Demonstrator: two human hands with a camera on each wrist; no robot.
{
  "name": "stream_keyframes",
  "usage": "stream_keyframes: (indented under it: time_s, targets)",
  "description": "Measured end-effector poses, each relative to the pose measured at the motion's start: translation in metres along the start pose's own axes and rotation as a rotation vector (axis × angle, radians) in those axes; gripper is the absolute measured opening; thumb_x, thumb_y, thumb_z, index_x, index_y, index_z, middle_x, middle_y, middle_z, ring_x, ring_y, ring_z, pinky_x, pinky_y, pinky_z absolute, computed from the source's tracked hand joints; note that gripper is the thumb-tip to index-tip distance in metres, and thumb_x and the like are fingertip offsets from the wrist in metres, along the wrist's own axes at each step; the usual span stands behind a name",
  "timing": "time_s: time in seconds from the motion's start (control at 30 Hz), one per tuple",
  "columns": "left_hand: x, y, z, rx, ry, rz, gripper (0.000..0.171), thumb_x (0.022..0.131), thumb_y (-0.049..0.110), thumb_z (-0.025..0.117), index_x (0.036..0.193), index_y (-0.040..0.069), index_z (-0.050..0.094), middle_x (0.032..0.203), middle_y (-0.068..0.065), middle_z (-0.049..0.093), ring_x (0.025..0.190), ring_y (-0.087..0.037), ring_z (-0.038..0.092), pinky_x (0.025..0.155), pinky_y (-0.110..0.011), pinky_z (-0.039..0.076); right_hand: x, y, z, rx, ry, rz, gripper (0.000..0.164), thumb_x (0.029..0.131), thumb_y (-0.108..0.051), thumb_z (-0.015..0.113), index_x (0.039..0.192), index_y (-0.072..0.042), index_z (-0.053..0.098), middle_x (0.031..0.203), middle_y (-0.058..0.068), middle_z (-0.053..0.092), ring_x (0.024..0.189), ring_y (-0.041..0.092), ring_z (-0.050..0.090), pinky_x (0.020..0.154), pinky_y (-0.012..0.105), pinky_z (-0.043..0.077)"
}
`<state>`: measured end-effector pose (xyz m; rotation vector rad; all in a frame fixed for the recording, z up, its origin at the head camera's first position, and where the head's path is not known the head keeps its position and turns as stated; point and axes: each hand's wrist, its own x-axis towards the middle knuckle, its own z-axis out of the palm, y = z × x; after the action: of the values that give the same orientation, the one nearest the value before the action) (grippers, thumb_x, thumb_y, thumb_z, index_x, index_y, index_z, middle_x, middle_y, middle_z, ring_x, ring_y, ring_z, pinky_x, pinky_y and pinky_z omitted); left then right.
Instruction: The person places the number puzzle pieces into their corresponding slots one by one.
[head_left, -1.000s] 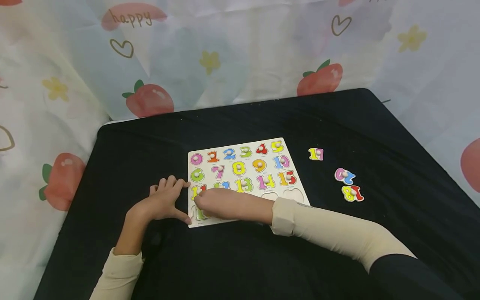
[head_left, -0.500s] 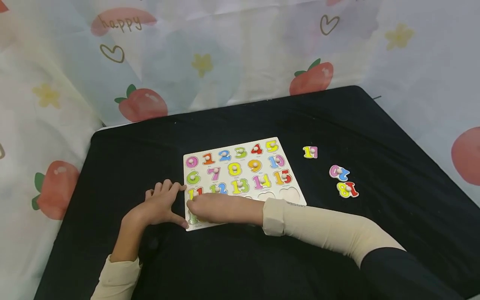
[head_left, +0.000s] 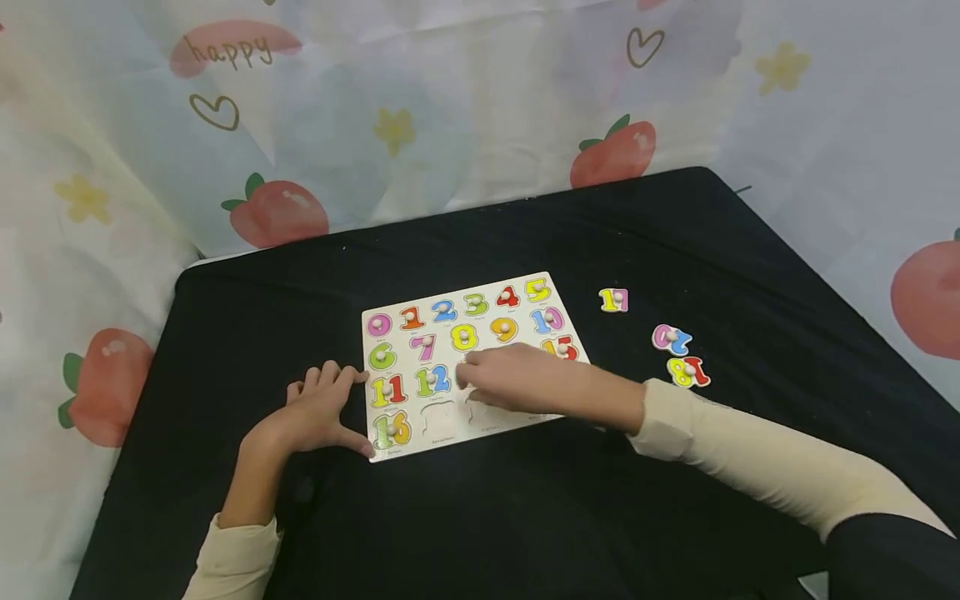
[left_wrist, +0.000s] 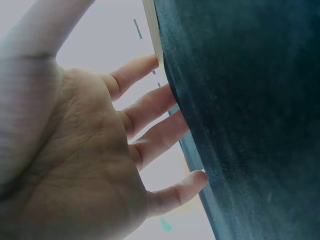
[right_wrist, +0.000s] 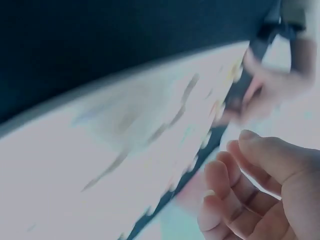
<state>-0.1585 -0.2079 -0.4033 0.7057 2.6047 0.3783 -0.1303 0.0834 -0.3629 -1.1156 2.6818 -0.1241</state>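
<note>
A white wooden number puzzle board (head_left: 459,427) lies on the black cloth, with several colourful knobbed number pieces in its recesses. At its near left corner the green and orange 16 piece (head_left: 401,430) sits in its recess. My left hand (head_left: 318,414) is spread along the board's left edge, thumb at the near corner and a fingertip farther up. Over the right part of the board is my right hand (head_left: 525,379), hiding the 13 and 14 spots. In the right wrist view this hand's fingers (right_wrist: 216,175) are loosely bent with nothing between them.
Right of the board lie a yellow and purple 17 piece (head_left: 606,301), a pink and blue 20 piece (head_left: 662,337) and a yellow and red 18 piece (head_left: 678,375). Bare recesses show along the board's near row. A printed curtain (head_left: 450,83) hangs behind the table.
My right hand has left the 16 piece, which now shows in its recess, and has moved right across the board. My left hand stays at the board's edge. The head view has shifted slightly.
</note>
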Motion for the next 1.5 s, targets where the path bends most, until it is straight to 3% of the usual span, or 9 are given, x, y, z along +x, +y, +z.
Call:
stream_keyframes:
  time_s: [0.2, 0.33, 0.5, 0.7, 0.83, 1.0, 1.27, 1.43, 1.5]
  targets:
    - [-0.006, -0.001, 0.001, 0.008, -0.001, -0.013, 0.106, 0.052, 0.056, 0.084, 0.134, 0.007, 0.040, 0.112, -0.012, 0.041, 0.099, -0.031, 0.035, 0.084, -0.056, 0.030, -0.063, 0.056, -0.008, 0.049, 0.098, 0.174, 0.014, 0.085, -0.015, 0.071, 0.097, -0.010, 0.065, 0.090, 0.002, 0.062, 0.070, 0.012, 0.054, 0.059, 0.025, 0.043]
    - [-0.010, -0.002, 0.001, -0.002, 0.003, -0.013, 0.105, 0.052, 0.056, 0.084, 0.134, 0.007, 0.040, 0.111, -0.012, 0.041, 0.099, -0.031, 0.035, 0.083, -0.056, 0.029, -0.089, 0.098, -0.005, 0.084, 0.186, 0.297, 0.009, 0.087, -0.007, 0.067, 0.095, -0.005, 0.064, 0.086, 0.004, 0.058, 0.068, 0.014, 0.051, 0.059, 0.029, 0.043]
    - [-0.011, -0.002, 0.004, -0.023, 0.012, -0.010, 0.103, 0.053, 0.055, 0.084, 0.132, 0.006, 0.040, 0.109, -0.012, 0.041, 0.097, -0.030, 0.035, 0.081, -0.055, 0.029, -0.095, 0.150, 0.009, 0.118, 0.204, 0.436, 0.013, 0.089, -0.005, 0.063, 0.100, 0.003, 0.061, 0.089, 0.012, 0.056, 0.071, 0.021, 0.053, 0.064, 0.036, 0.047]
    - [-0.008, -0.002, 0.006, -0.032, 0.001, -0.006, 0.104, 0.054, 0.056, 0.084, 0.133, 0.006, 0.040, 0.109, -0.012, 0.041, 0.098, -0.030, 0.035, 0.082, -0.056, 0.029, -0.090, 0.178, 0.028, 0.127, 0.158, 0.433, 0.007, 0.089, -0.004, 0.062, 0.089, 0.003, 0.062, 0.080, 0.010, 0.054, 0.068, 0.021, 0.049, 0.063, 0.037, 0.045]
    - [-0.005, -0.002, 0.006, -0.011, -0.001, -0.006, 0.104, 0.054, 0.055, 0.084, 0.133, 0.006, 0.040, 0.109, -0.011, 0.041, 0.098, -0.030, 0.034, 0.084, -0.058, 0.029, -0.084, 0.167, 0.024, 0.093, 0.170, 0.405, 0.003, 0.086, -0.002, 0.061, 0.084, 0.001, 0.061, 0.074, 0.006, 0.051, 0.065, 0.019, 0.046, 0.059, 0.034, 0.042]
    - [-0.004, -0.001, 0.003, -0.003, 0.008, -0.012, 0.105, 0.052, 0.057, 0.084, 0.134, 0.008, 0.040, 0.110, -0.011, 0.041, 0.099, -0.029, 0.035, 0.084, -0.055, 0.030, -0.062, 0.118, 0.008, 0.130, 0.115, 0.337, 0.006, 0.085, -0.007, 0.067, 0.085, -0.005, 0.062, 0.075, 0.002, 0.051, 0.066, 0.016, 0.048, 0.059, 0.028, 0.041]
    - [-0.001, 0.001, -0.002, 0.000, -0.003, -0.004, 0.105, 0.053, 0.057, 0.084, 0.135, 0.008, 0.039, 0.112, -0.012, 0.041, 0.100, -0.031, 0.034, 0.085, -0.057, 0.029, -0.027, 0.032, 0.016, 0.138, 0.014, 0.050, 0.008, 0.085, -0.016, 0.068, 0.083, -0.011, 0.062, 0.075, -0.005, 0.055, 0.065, 0.009, 0.052, 0.058, 0.020, 0.039]
    - [0.001, 0.002, -0.001, 0.000, -0.003, -0.008, 0.105, 0.053, 0.055, 0.085, 0.135, 0.008, 0.039, 0.113, -0.013, 0.041, 0.101, -0.031, 0.034, 0.086, -0.057, 0.028, -0.006, 0.004, 0.029, -0.040, 0.029, -0.123, 0.021, 0.082, -0.024, 0.075, 0.090, -0.009, 0.063, 0.079, -0.001, 0.058, 0.069, 0.010, 0.056, 0.058, 0.017, 0.038]
    - [0.002, 0.003, 0.000, -0.005, -0.007, -0.004, 0.106, 0.053, 0.056, 0.084, 0.135, 0.007, 0.039, 0.113, -0.013, 0.041, 0.101, -0.031, 0.034, 0.086, -0.057, 0.028, -0.003, 0.000, 0.031, -0.062, 0.032, -0.150, 0.024, 0.080, -0.024, 0.077, 0.091, -0.008, 0.063, 0.081, 0.000, 0.058, 0.070, 0.011, 0.056, 0.057, 0.016, 0.038]
